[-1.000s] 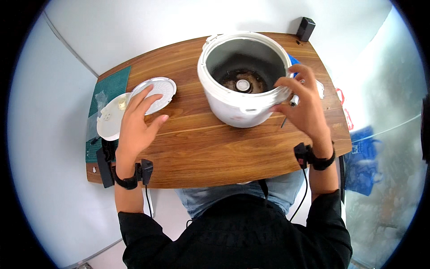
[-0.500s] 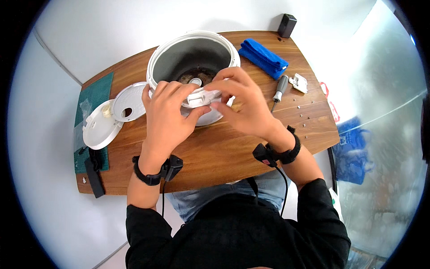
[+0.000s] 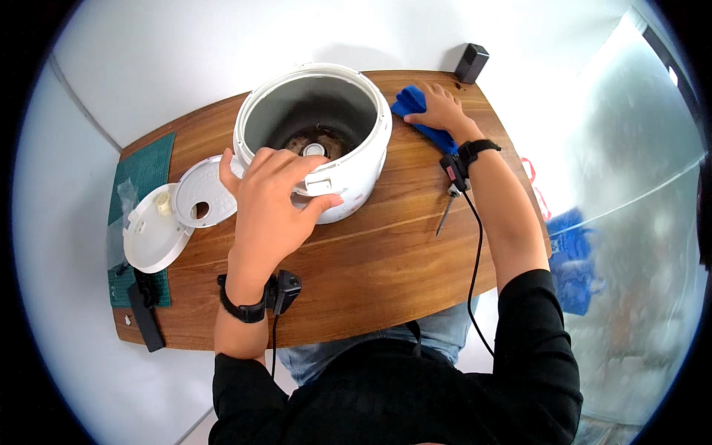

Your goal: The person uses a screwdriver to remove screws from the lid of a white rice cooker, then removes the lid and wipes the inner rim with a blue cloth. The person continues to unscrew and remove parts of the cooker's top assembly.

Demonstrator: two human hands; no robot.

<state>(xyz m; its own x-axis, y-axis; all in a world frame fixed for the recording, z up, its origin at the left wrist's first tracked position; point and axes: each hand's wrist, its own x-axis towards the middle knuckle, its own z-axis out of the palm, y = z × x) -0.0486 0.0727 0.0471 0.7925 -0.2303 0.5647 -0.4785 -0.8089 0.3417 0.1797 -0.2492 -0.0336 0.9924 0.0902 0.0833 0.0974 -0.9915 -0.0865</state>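
Note:
A white rice cooker body (image 3: 361, 174) stands at the back middle, its lid off and its dark inner wall showing. Brown stains cover the bottom around a round white centre piece (image 3: 314, 150). My left hand (image 3: 271, 196) grips the front rim beside a small white latch housing (image 3: 319, 185), fingers over the edge and thumb on the outside. At the back right, my right hand (image 3: 443, 111) is closed over a folded blue cloth (image 3: 409, 101). The palm hides part of the cloth.
Left of the cooker lie a white perforated disc (image 3: 211, 178) and a round white cover (image 3: 152, 248). A green cutting mat (image 3: 152, 157) sits under them, with a black strap (image 3: 146, 315) near the front. A screwdriver (image 3: 445, 215) lies below my right wrist. A black box (image 3: 472, 63) stands at the far corner.
My right hand has left the cooker's front rim and moved right and away from me onto the blue cloth. My left hand stays at the rim. The view has shifted slightly.

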